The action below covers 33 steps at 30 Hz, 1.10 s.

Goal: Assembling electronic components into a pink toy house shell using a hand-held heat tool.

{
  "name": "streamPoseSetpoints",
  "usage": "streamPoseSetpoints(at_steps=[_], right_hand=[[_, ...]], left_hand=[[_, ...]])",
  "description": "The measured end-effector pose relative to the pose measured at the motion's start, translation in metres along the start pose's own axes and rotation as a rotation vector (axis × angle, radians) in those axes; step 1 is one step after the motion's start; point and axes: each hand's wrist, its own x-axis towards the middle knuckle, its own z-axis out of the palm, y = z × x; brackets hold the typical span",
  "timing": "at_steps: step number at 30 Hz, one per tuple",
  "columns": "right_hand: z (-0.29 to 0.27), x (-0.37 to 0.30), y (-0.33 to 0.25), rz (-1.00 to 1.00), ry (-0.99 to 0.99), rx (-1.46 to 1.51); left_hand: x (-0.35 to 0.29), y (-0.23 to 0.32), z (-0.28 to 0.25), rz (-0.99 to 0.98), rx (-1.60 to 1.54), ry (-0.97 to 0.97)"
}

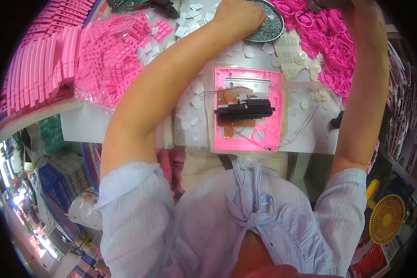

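My left hand (pixel 240 19) reaches to a round metal-rimmed dish (pixel 283 28) full of small grey metal pieces that look like screws (pixel 269 28). Its fingers are curled at the dish, and whatever they pinch is hidden. At the top edge, over a heap of bright pink plastic parts (pixel 331 41), my right hand (pixel 326 3) is dark and cut off, so its fingers do not show clearly. Between my forearms lies a pink plastic housing (pixel 276 92), open side up. A black mechanism (pixel 245 110) sits in it on a brown board (pixel 227 96), with thin wires trailing out.
Left of my arm are a clear bag of pink button strips (pixel 109 60) and stacked pink panels (pixel 41 69). Small white squares (pixel 187 109) and whitish discs (pixel 314 69) lie scattered on the table. A green circuit board (pixel 127 4) is at the back; a yellow fan (pixel 387 218) stands lower right.
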Motion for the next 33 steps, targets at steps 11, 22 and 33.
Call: streamPoseSetpoints(at_steps=[11,22,33], right_hand=[[0.059,-0.098,-0.019,-0.017,-0.256,0.570],[0.095,-0.114,-0.040,0.067,-0.222,0.480],[0.104,-0.124,-0.012,0.057,-0.141,0.398]], left_hand=[[-0.170,0.051,-0.091,0.155,-0.560,0.350],[-0.204,0.065,-0.073,0.083,-0.700,0.442],[-0.224,0.072,-0.080,-0.163,-0.478,0.278]])
